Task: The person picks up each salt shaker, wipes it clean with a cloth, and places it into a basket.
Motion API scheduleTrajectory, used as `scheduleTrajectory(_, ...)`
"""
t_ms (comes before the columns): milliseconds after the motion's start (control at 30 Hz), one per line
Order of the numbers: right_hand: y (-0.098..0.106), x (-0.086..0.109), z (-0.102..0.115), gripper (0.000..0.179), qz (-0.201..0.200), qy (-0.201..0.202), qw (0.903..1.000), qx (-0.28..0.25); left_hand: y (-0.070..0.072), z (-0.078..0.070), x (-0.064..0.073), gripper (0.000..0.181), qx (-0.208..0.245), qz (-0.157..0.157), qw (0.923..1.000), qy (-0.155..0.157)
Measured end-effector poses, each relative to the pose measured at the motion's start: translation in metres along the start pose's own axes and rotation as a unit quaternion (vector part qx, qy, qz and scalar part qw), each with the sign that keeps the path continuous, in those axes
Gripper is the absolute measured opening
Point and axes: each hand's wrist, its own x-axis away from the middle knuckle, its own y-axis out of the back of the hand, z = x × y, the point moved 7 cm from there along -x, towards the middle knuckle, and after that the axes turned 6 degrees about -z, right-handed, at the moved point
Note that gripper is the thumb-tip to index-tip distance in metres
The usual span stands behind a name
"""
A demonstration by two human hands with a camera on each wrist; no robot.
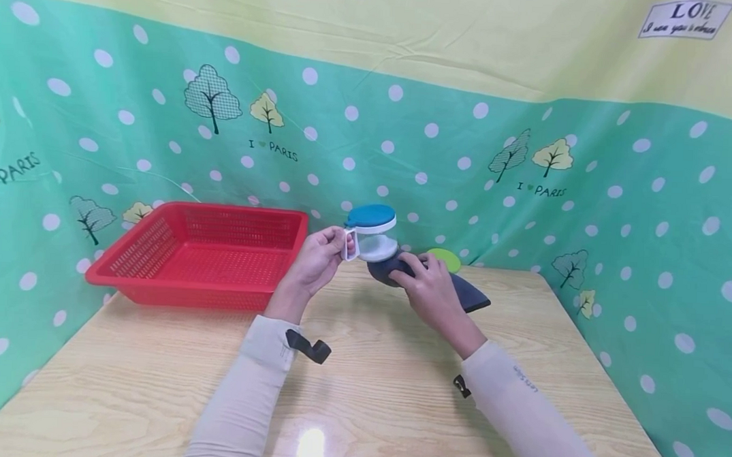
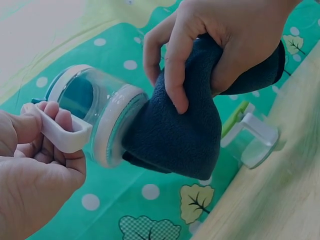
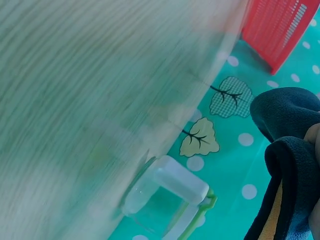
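Observation:
My left hand grips the white handle of a clear jar with a blue lid, raised above the table. In the left wrist view the jar is tilted, its white base facing a dark blue cloth. My right hand pinches the folded cloth, which lies against the underside of the jar. Part of the cloth hangs to the right of that hand. Behind it, a second clear jar with a white handle and green lid stands on the table.
A red plastic basket with slotted walls sits at the back left of the wooden table. Green and yellow patterned fabric hangs behind the table and along its sides. Black straps dangle at both wrists.

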Motion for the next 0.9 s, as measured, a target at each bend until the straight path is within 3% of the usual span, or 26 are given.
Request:
scheduleTrajectory(567, -0.002, 0.004, -0.025, 0.026, 0.007, -0.039, 0.9992, 0.008, 0.001, -0.002, 0.003, 0.027, -0.019, 0.047, 0.9987, 0.003)
scheduleTrajectory(900, 0.006, -0.001, -0.031, 0.034, -0.013, -0.036, 0.9991, 0.019, 0.001, 0.003, 0.003, 0.026, -0.032, 0.076, 0.9965, 0.010)
